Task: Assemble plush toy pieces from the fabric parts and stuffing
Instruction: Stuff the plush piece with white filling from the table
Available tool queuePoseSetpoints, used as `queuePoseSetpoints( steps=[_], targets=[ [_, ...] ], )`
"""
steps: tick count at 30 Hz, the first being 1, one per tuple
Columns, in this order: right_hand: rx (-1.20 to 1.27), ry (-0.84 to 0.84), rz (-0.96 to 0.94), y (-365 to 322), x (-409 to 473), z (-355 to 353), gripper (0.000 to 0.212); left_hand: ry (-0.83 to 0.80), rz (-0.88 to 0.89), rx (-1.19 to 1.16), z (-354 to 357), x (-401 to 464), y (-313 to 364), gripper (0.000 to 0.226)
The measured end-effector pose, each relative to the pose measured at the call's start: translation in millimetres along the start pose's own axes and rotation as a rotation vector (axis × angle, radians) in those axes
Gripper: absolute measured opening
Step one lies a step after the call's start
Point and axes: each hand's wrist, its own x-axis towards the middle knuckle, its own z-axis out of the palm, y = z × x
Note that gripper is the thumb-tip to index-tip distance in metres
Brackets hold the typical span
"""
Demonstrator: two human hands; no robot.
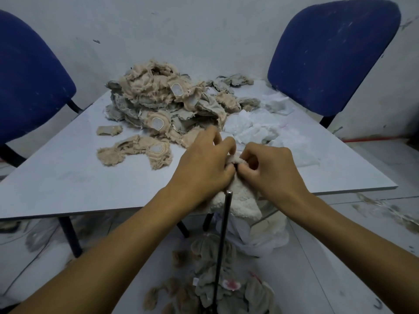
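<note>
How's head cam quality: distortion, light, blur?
Head view: wide-angle bending, table edge bows and tilts; dim, flat bluish light, no glare, soft shadows; both hands and cream plush piece fairly sharp; fabric pile softer, floor corners smeared.

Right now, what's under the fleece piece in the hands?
Under the cream fleece piece held by the left hand and right hand, a dark metal rod stands upright. Below lie grey-brown fabric parts and white plastic. The rod's base is hidden.
</note>
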Motion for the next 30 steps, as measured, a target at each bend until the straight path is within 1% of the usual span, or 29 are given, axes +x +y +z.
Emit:
queuePoseSetpoints(
  steps=[1, 3, 5, 7, 10, 12, 13, 15, 16, 17, 18, 19, 21, 23, 25, 27, 28, 29, 30],
  targets=[
    [0.022, 0.032, -0.033, -3, -1, -1, 0.004, -0.01, -0.007, 0.008, -1, -1, -1, 0.022],
    [0.014, 0.035, -0.096, -9, -6, -1, 0.012, -0.059, -0.043, 0.071, -1, -4, -1, 0.027],
    [-0.044, 0.013, -0.157, -14, -13, 1, 0.016, -0.033, -0.046, 0.112, -2, -10, 0, 0.032],
    [-0.056, 0.049, -0.195, -17, -19, -1, 0.015, 0.1, 0.015, 0.08, -6, -18, 3, 0.03],
    [-0.055, 0.231, -0.336, -25, -25, -12, 0.009, 0.355, 0.17, -0.006, -15, -33, 6, 0.023],
    [-0.068, 0.301, -0.43, -28, -33, -17, 0.004, 0.451, 0.25, -0.025, -21, -43, 8, 0.015],
    [-0.024, 0.29, -0.431, -27, -38, -17, 0.002, 0.474, 0.278, -0.019, -23, -48, 10, 0.012],
    [0.184, 0.212, -0.292, -26, -44, -15, 0.006, 0.485, 0.323, -0.016, -26, -56, 13, 0.01],
    [0.271, 0.169, -0.246, -26, -47, -14, 0.008, 0.487, 0.345, -0.023, -27, -59, 14, 0.011],
    [0.307, 0.141, -0.246, -26, -50, -14, 0.009, 0.492, 0.373, -0.032, -27, -61, 14, 0.013],
    [0.285, 0.139, -0.293, -26, -53, -14, 0.01, 0.502, 0.405, -0.039, -28, -64, 14, 0.015],
    [0.207, 0.17, -0.387, -26, -56, -14, 0.013, 0.515, 0.445, -0.042, -28, -66, 12, 0.017],
    [0.029, 0.261, -0.642, -22, -63, -14, 0.025, 0.549, 0.535, -0.057, -28, -70, 7, 0.022],
    [0.005, 0.278, -0.751, -18, -68, -12, 0.026, 0.573, 0.601, -0.022, -28, -76, 4, 0.019],
    [-0.03, 0.26, -0.781, -16, -71, -7, 0.02, 0.545, 0.625, 0.062, -28, -82, 2, 0.015],
    [-0.083, 0.237, -0.764, -14, -73, -5, 0.011, 0.418, 0.593, 0.052, -25, -84, -3, 0.01],
    [-0.081, 0.231, -0.723, -13, -73, -4, 0.015, 0.323, 0.553, -0.007, -24, -86, -5, 0.008],
    [-0.062, 0.22, -0.685, -13, -72, -4, 0.019, 0.221, 0.486, -0.108, -23, -87, -7, 0.012],
    [-0.038, 0.22, -0.668, -13, -72, -6, 0.022, 0.114, 0.39, -0.238, -24, -88, -8, 0.024]
  ],
)
